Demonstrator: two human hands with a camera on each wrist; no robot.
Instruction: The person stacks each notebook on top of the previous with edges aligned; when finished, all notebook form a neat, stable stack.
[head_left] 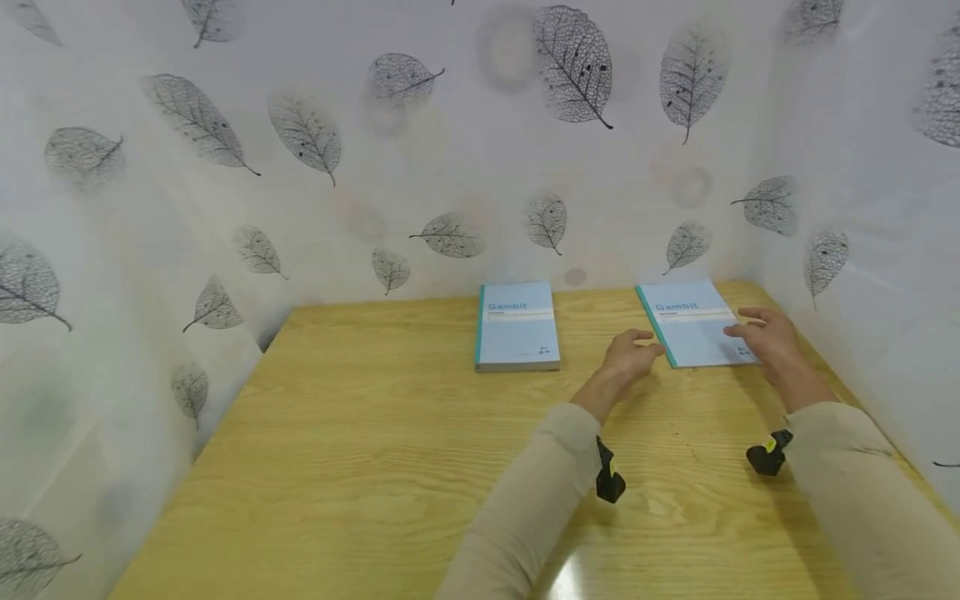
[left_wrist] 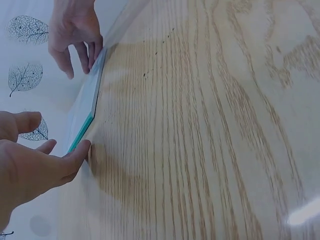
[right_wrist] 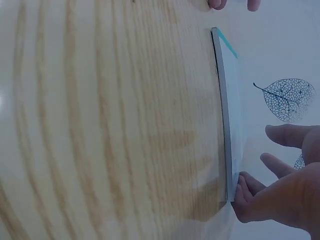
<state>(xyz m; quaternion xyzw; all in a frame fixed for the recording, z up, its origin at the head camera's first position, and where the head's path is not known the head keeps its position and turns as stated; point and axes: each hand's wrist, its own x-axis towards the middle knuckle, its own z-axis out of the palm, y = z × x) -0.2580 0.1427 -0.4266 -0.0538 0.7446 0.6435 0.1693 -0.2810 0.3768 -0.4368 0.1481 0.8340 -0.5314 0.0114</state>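
Note:
A pale blue notebook [head_left: 693, 333] marked "Gambit", with a teal spine, lies flat at the back right of the table. My left hand [head_left: 628, 354] is beside its spine, fingers extended and thumb raised apart. In the left wrist view, the fingertips of that hand [left_wrist: 40, 162] are right at the teal spine [left_wrist: 81, 134]. At the opposite edge is my right hand [head_left: 774, 340], thumb spread above the cover. The right wrist view shows the lower fingers of this hand [right_wrist: 290, 192] at the notebook's near right corner [right_wrist: 231, 192].
To the left, a thicker stack of matching notebooks [head_left: 517, 329] sits near the back edge of the wooden table [head_left: 337, 467]. Leaf-printed sheeting [head_left: 465, 167] rises behind the table and along both sides.

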